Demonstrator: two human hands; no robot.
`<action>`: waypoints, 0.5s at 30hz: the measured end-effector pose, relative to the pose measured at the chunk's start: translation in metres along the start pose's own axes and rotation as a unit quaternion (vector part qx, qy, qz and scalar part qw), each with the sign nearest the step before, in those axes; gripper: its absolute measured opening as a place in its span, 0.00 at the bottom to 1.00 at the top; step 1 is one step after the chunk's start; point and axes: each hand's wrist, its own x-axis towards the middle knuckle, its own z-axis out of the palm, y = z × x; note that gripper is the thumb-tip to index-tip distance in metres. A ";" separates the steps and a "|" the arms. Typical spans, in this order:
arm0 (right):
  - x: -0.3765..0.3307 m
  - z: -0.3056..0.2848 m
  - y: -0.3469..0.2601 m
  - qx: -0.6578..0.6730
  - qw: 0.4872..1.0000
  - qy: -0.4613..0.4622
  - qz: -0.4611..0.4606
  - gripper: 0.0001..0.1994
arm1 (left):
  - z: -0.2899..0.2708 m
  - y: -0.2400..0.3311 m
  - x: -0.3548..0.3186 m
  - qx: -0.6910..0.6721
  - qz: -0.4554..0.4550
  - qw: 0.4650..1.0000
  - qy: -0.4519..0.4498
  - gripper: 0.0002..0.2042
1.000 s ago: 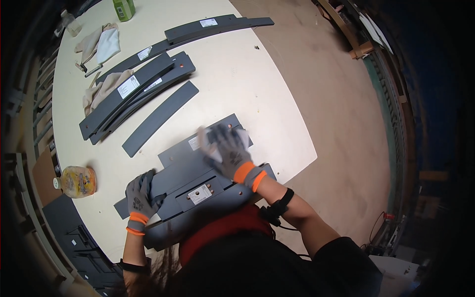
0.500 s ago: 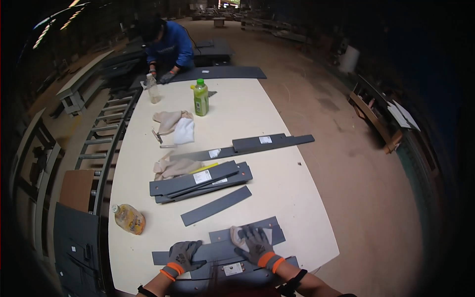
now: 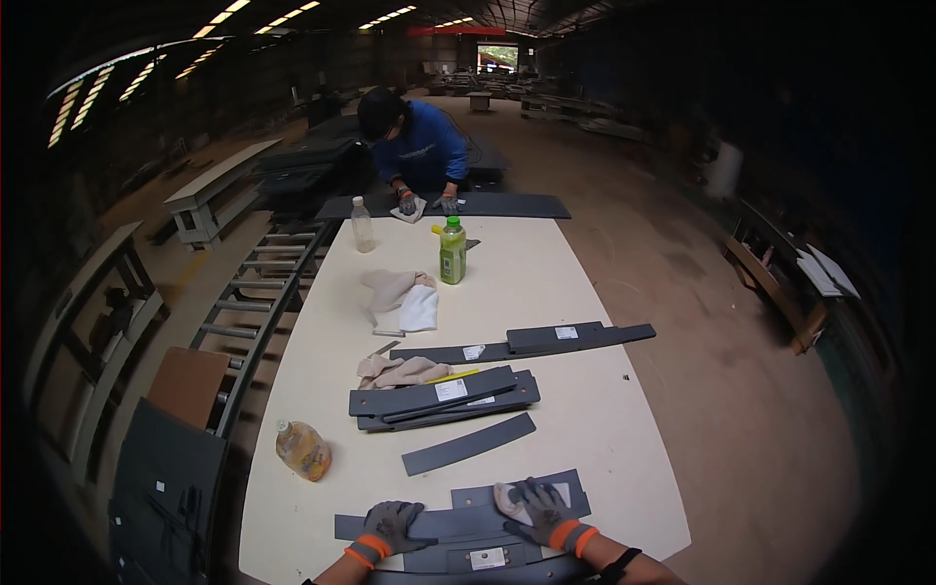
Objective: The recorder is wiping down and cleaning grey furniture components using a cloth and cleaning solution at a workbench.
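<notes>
Toward six o'clock on the pale table (image 3: 604, 419), I had the dark board (image 3: 463, 524) lying lengthwise, roughly nine to three. The cloth (image 3: 504, 501) showed at ten o'clock from my right hand (image 3: 539, 509), the nearer one, spread over it; whether it gripped, I couldn't tell. My left hand (image 3: 395, 526) lay unclenched on the board.

Beyond a pale desk (image 3: 575, 414) bearing a green-capped bottle (image 3: 452, 257) and a clear bottle (image 3: 362, 230), a co-worker (image 3: 429, 141) in blue bends forward; a roller conveyor (image 3: 244, 306) runs at left.
</notes>
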 end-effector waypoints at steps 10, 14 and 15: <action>0.040 -0.024 -0.082 -0.137 0.972 0.023 -0.188 0.40 | -0.063 0.023 -0.015 0.022 0.018 0.997 0.069 0.43; 0.056 -0.032 -0.115 -0.072 0.966 0.029 -0.248 0.38 | -0.091 0.036 -0.036 0.013 -0.031 0.999 -0.005 0.37; 0.057 -0.033 -0.117 -0.080 0.967 -0.002 -0.242 0.38 | -0.097 0.037 -0.047 -0.014 -0.032 0.999 0.010 0.35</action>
